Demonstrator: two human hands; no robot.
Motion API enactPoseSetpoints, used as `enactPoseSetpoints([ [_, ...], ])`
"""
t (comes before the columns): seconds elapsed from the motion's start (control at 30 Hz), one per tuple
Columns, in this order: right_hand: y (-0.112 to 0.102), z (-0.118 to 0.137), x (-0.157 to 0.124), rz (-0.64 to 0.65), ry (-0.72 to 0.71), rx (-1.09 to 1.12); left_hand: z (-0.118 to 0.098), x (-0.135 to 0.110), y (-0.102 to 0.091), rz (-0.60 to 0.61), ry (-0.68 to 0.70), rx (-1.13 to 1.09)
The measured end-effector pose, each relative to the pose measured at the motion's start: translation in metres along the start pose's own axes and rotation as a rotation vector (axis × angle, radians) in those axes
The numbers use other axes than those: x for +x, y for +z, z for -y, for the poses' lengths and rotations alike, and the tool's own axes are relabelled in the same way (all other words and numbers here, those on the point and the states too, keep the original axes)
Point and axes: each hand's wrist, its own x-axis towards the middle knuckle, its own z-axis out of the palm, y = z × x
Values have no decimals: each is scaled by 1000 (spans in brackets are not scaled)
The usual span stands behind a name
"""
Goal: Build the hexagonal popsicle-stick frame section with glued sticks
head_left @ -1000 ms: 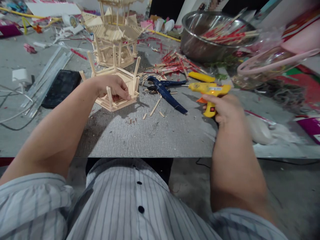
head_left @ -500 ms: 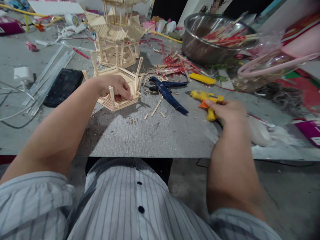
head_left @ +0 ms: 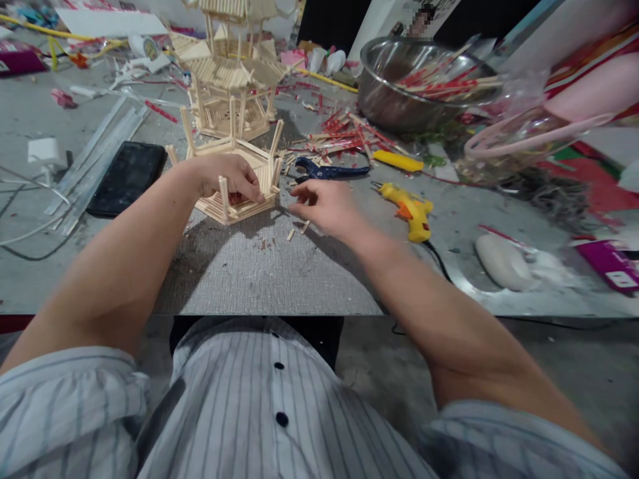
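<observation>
My left hand is curled over the near rim of a small open frame of wooden sticks and grips it on the grey table. My right hand hovers just right of the frame, its fingertips pinched together over loose short sticks. A thin short stick seems to poke out of the pinch toward the frame. The yellow glue gun lies on the table to the right, with no hand on it.
A tall stick pagoda model stands behind the frame. Blue pliers, a yellow-handled tool, red-tipped sticks, a steel bowl, a black phone, a clear pink-rimmed bowl and cables lie around.
My right hand put the glue gun down on the table, let go of it and moved left to the loose sticks beside the frame. My left hand stayed on the frame.
</observation>
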Motion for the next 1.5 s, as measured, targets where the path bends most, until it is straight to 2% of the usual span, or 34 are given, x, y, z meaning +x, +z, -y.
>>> enactPoseSetpoints([
  [0.13,23,4,8,-8,-6,-1,2,1,0,-5,22,-3],
  [0.33,33,3,6,-55,-7,27,4,3,1,-24,21,-40],
  [0.57,35,3,5,-112,-54,41,0,0,4,-42,-43,-40],
  [0.83,31,2,5,-69,-129,-119,4,4,2,-22,15,-44],
  [1.13,42,-14,7,-207,-315,-221,8,6,-1,-25,43,-35],
  [1.27,44,-16,7,-226,-338,-252,12,9,-2,6,91,-46],
  [1.5,43,-17,7,-233,-340,-274,8,6,1,-17,55,-27],
])
